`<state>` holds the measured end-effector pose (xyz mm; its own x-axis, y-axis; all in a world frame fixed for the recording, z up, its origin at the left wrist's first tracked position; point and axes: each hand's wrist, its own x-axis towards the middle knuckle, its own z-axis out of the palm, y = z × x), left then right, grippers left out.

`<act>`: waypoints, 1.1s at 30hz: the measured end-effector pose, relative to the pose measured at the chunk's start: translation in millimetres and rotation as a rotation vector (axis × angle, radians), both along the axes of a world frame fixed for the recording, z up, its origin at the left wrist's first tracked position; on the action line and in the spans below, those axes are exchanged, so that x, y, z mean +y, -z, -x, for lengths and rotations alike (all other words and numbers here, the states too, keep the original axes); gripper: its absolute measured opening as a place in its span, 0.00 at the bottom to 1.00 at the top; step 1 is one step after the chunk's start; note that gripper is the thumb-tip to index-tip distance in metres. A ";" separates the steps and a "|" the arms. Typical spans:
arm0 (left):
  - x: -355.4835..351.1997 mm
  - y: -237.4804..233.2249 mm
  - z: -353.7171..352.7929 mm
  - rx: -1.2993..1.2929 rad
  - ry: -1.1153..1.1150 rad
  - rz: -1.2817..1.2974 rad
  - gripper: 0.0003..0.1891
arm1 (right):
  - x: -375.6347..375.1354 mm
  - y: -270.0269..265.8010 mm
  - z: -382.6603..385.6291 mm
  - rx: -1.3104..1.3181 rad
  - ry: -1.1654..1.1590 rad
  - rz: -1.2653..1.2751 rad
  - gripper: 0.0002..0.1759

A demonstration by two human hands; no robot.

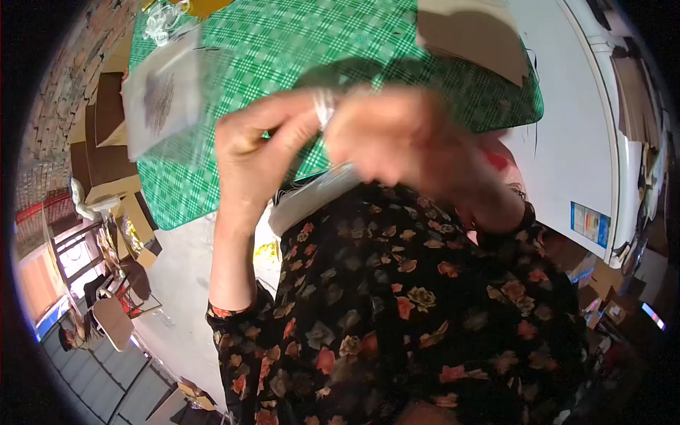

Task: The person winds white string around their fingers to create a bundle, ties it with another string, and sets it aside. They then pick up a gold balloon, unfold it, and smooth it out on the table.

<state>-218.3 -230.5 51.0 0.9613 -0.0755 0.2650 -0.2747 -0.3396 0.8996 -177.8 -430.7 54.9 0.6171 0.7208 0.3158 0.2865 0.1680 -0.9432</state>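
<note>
My left hand is raised over the near side of the table, with its thumb and fingers pinched on a small white bundle of thin strands, perhaps cord. Right beside it is my right hand, smeared by motion, so its fingers cannot be made out. The bundle's right end disappears behind that blurred hand. Below both hands, a clear plastic packet lies between the table edge and my floral top. Left of my hands, a stack of clear plastic bags rests on the green checked tablecloth.
Tangled white cord lies at the table's far left corner. A brown cardboard sheet is at the far right. A white refrigerator stands to the right. Cardboard boxes line the left, and a person is near a chair.
</note>
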 end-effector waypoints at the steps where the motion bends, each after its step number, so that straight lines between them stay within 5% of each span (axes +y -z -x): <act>1: -3.2 -2.8 3.7 0.128 0.056 -0.060 0.07 | -6.3 -3.0 -13.8 0.088 0.090 -0.013 0.07; 5: -11.5 -7.4 3.4 -0.003 0.103 0.004 0.07 | 9.0 46.5 -25.1 0.003 0.231 -0.025 0.07; 7: -8.6 -5.0 0.4 -0.042 -0.033 0.111 0.07 | 7.0 33.4 1.9 0.277 -0.095 0.233 0.09; 9: -5.9 0.4 3.2 0.038 -0.023 0.022 0.07 | 4.9 7.9 10.3 0.165 -0.113 0.115 0.11; 10: -4.8 2.2 5.0 0.078 -0.011 -0.027 0.07 | -1.8 -12.0 4.1 0.061 -0.008 0.117 0.11; 11: -4.6 1.9 5.1 0.113 0.003 -0.078 0.07 | -4.1 -9.7 -7.4 0.061 0.075 -0.143 0.10; 13: -11.4 -3.7 6.3 0.118 0.141 0.023 0.08 | -8.4 -11.8 -27.0 0.151 0.331 0.070 0.10; 16: -12.6 -7.3 3.9 0.008 0.053 0.103 0.08 | 18.7 40.0 -2.9 0.244 0.121 -0.046 0.08; 17: -12.0 -8.7 -0.4 0.017 0.017 0.098 0.08 | 13.0 41.9 8.3 0.016 -0.016 0.085 0.07; 19: -9.5 -6.1 -0.2 0.054 0.000 0.040 0.08 | 6.3 7.4 15.2 -0.011 -0.120 0.125 0.07; 21: -3.6 3.2 4.9 0.106 0.047 -0.065 0.08 | -2.2 -8.4 -2.3 -0.025 0.109 -0.050 0.07; 24: -8.0 0.4 10.4 0.102 0.136 0.125 0.08 | -1.4 7.8 -17.5 0.123 0.259 0.046 0.09; 26: -4.8 4.2 8.0 0.035 0.074 0.133 0.08 | 12.5 49.0 -0.5 0.253 0.054 0.015 0.09; 29: -3.3 5.7 1.9 0.144 0.036 0.134 0.08 | 4.6 13.4 20.9 0.082 -0.237 0.271 0.07; 33: -3.1 12.2 15.8 0.231 0.123 0.134 0.07 | -3.7 -5.3 -13.6 0.070 0.319 0.156 0.09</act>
<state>-234.1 -233.7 38.9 0.9831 -0.1744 0.0555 -0.0890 -0.1908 0.9776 -164.2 -434.3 60.2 0.8347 0.5250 0.1664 0.2355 -0.0671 -0.9696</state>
